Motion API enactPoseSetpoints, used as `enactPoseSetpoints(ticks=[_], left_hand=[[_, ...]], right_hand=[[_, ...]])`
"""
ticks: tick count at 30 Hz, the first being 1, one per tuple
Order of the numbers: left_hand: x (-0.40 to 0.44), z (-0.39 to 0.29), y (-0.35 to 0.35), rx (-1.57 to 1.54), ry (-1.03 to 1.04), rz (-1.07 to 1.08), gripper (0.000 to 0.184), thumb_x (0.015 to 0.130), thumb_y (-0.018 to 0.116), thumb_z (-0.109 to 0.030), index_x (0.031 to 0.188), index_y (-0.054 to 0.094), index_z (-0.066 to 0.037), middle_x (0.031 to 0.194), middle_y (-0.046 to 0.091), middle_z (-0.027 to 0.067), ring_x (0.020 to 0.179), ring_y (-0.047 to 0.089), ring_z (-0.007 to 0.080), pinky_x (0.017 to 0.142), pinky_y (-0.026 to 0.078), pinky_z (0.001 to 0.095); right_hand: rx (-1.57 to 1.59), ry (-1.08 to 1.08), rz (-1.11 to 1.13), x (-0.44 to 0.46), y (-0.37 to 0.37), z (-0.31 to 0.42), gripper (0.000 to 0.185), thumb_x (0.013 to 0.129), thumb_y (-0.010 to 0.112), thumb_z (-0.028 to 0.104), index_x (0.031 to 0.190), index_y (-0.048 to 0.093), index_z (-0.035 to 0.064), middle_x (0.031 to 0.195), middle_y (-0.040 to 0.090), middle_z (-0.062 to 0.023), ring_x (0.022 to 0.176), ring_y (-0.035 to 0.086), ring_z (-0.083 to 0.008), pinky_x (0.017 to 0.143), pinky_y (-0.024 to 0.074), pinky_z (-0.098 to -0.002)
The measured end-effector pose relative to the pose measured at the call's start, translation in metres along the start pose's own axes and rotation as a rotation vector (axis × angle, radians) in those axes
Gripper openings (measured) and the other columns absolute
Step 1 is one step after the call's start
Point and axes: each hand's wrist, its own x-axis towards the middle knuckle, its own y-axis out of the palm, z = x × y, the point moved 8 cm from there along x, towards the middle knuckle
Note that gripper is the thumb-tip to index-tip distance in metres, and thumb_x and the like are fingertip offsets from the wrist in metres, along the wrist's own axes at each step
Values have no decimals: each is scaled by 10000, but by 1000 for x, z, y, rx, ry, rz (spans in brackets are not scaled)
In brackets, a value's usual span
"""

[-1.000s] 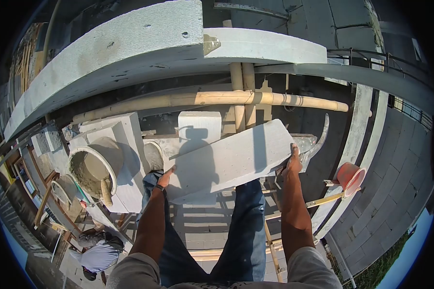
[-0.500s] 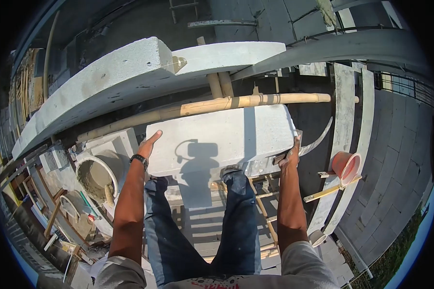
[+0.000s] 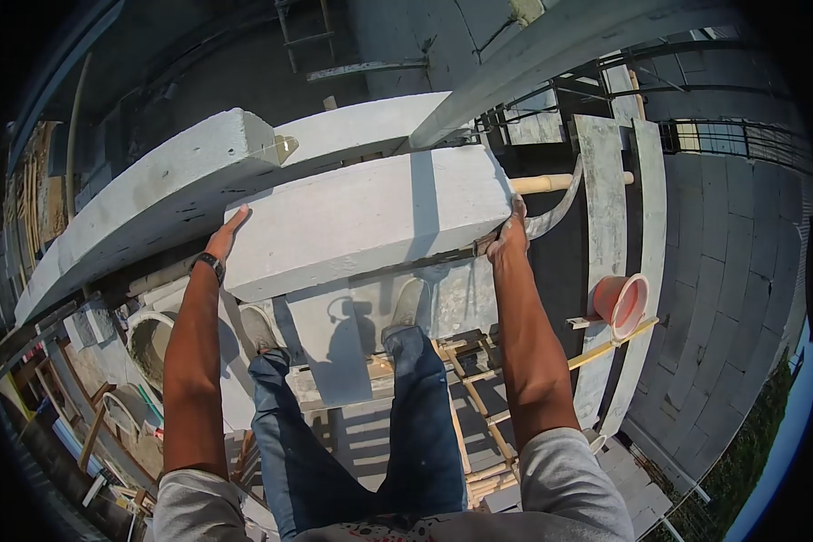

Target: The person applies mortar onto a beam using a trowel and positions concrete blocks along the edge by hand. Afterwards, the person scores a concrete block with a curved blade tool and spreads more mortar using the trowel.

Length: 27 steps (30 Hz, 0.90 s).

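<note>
holding one pale block (image 3: 357,221) in two hands (image 3: 225,237) (image 3: 512,229), one per end

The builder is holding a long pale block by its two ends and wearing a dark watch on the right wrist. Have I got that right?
Not quite: the dark watch is on the left wrist, not the right, as the head camera's view shows. The rest is right: the long pale block is held by its two ends.
</note>
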Motion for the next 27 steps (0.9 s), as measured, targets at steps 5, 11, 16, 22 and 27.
enactPoseSetpoints(ticks=[5, 11, 16, 22, 27], left_hand=[[28, 9, -8, 45, -72, 24, 1048, 743, 737, -772, 1424, 577, 9, 1403, 601, 221, 1298, 579, 319, 1104, 417, 382], [17, -9, -6, 293, -9, -70, 1145, 708, 717, -818, 1482, 518, 3, 1573, 406, 274, 1487, 353, 373, 1215, 237, 487], [7, -15, -8, 317, -17, -100, 1130, 693, 741, -802, 1471, 536, -8, 1570, 412, 275, 1487, 357, 373, 1211, 258, 488], [31, -1, -10, 261, -20, -24, 1135, 680, 751, -801, 1460, 547, -2, 1562, 421, 279, 1477, 375, 374, 1204, 277, 476], [30, -4, -24, 294, 10, -155, 1021, 722, 769, -758, 1365, 629, 23, 1412, 595, 225, 1331, 540, 329, 1132, 377, 411]], right_hand=[[-82, 47, 111, 9, 3, -2, 547, 936, 678, 545, 1323, 614, 163, 1297, 676, -40, 1109, 685, -257, 854, 609, -429], [-34, 116, 261, 64, -18, -10, 544, 937, 643, 515, 1329, 624, 138, 1257, 701, -66, 1070, 711, -281, 835, 637, -455], [-85, 107, 213, 68, -17, -11, 533, 913, 671, 531, 1296, 649, 160, 1244, 708, -41, 1054, 714, -270, 810, 637, -422], [-143, 35, 88, 69, -22, -3, 542, 932, 671, 558, 1306, 638, 168, 1325, 668, -44, 1145, 673, -270, 881, 600, -433], [-180, 98, 108, 41, 1, -3, 557, 956, 645, 555, 1350, 601, 164, 1345, 653, -59, 1163, 662, -295, 934, 578, -466]])
